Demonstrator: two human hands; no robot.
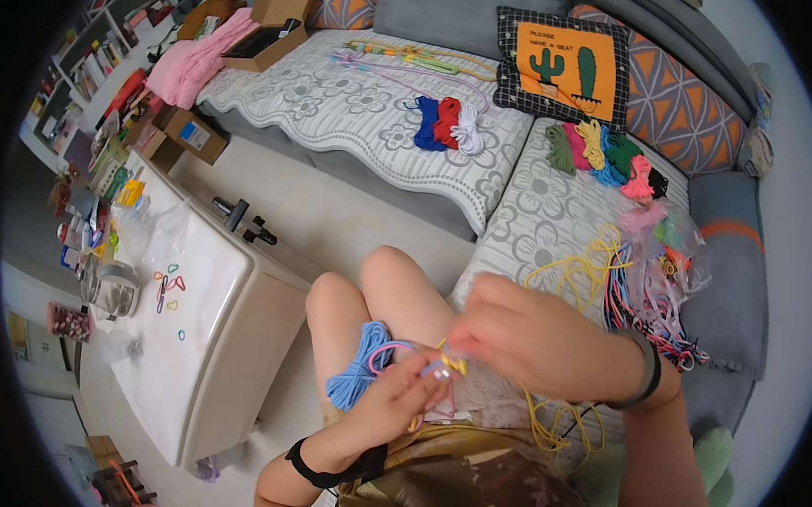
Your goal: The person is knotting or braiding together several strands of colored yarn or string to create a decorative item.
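My left hand (401, 387) pinches a small knotted piece of yellow cord (454, 364) above my lap. A pink and lilac cord loop (384, 352) curves out beside its fingers. My right hand (510, 331), blurred and wearing a dark wristband, is closed at the knot's right side, with a yellow strand at its fingertips. Its exact grip is partly hidden. Across my left thigh lies a tied hank of light blue cord (358, 369), touching or just behind my left hand. Loose yellow cord (561, 426) trails beside my right hip.
On the sofa (535, 191) are coloured cord hanks (446, 124), a plastic bag (680, 263), loose cords (622, 294) and a cactus cushion (567, 65). The white table (211, 273) at left holds small coloured clips (170, 285) and a glass jug (113, 287). A black stand (243, 219) sits past its edge.
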